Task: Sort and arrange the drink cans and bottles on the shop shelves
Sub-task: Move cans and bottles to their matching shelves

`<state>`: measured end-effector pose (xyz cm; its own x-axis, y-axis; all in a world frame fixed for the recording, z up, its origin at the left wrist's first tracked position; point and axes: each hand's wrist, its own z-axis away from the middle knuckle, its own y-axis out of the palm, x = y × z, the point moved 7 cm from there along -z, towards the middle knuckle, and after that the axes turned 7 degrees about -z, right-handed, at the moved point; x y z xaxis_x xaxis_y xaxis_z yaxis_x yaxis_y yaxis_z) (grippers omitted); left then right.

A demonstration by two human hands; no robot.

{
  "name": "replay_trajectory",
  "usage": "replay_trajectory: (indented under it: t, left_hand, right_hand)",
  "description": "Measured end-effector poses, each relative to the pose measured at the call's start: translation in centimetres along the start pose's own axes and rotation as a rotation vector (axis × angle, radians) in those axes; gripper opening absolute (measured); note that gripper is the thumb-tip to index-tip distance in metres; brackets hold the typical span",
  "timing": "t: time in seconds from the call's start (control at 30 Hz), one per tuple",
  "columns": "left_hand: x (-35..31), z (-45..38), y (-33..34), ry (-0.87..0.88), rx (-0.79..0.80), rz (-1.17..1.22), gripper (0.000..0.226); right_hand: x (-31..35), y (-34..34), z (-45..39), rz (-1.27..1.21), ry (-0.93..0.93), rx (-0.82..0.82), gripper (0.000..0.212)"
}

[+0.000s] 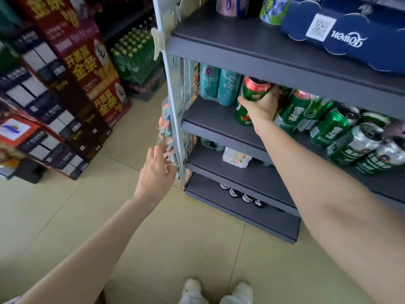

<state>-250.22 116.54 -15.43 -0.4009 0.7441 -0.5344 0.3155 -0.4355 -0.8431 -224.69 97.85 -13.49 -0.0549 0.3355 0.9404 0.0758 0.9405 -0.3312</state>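
Note:
My right hand [262, 105] grips a green can with a red top [255, 89] at the second shelf [210, 115], just under the shelf board above. Another green can [242, 116] stands right below my hand. Two teal cans [218, 85] stand at the left end of that shelf. Several green and silver cans [341, 126] stand to the right of my hand. My left hand [156, 172] hangs with relaxed fingers beside the shelf's left side and holds nothing.
A blue multipack [341, 34] and two cans [232, 5] stand on the top shelf. Small packets [167, 137] hang on the shelf's side grid. A white pack [236, 157] and dark bottle tops [240, 195] occupy the lower shelves. Stacked cartons [72, 88] and green bottle crates [135, 53] line the left.

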Motion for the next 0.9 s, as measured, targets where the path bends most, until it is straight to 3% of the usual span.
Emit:
replay_trajectory:
  t: [0.17,0.33,0.6,0.9]
  left_hand:
    - [-2.3,-0.7,-2.1,0.084,-0.057,0.032,0.034]
    - [-9.4,-2.9,-4.3,0.261,-0.137,0.085,0.037]
    - [-23.8,-4.3,-5.2,0.591,-0.202,0.106,0.05]
    - [-27.2,-5.8,-2.9,0.552,-0.129,-0.08,0.058]
  right_hand:
    - [0.7,-3.4,8.8,-0.112,-0.101,0.189,0.076]
    - [5.0,-12.5,13.9,-0.055,-0.235,0.286,0.069]
    - [17.0,-28.2,10.6,-0.131,-0.441,0.029,0.08]
    - [17.0,-31.7,4.2,-0.029,-0.387,-0.151,0.09]
